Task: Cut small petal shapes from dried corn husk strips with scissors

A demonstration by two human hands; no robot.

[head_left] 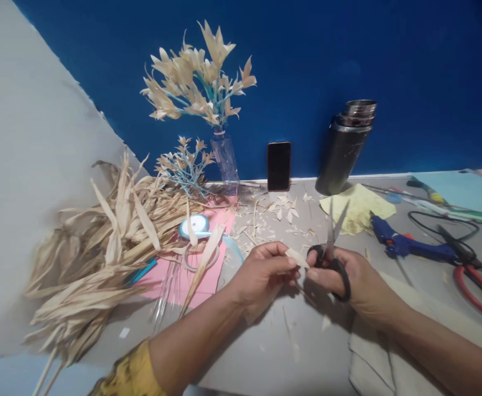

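Between the thumb and fingers of my left hand (pixel 263 269) is a small pale piece of corn husk (pixel 297 257). My right hand (pixel 359 280) has its fingers through the handles of black-handled scissors (pixel 340 279). The scissor blades are spread and point up, away from me. My right thumb and fingertips come close to the husk piece; whether they touch it I cannot tell. Husk scraps (pixel 288 208) lie scattered on the table beyond my hands.
Left are a heap of dried husks (pixel 137 220), blue ribbon (pixel 195 224) and pink paper (pixel 214 269). Behind stand a plastic bottle (pixel 224 157) of husk flowers (pixel 212 71), a phone (pixel 279 166) and a dark flask (pixel 343 154). Right lie a blue glue gun (pixel 414 246) and red-handled scissors (pixel 478 291).
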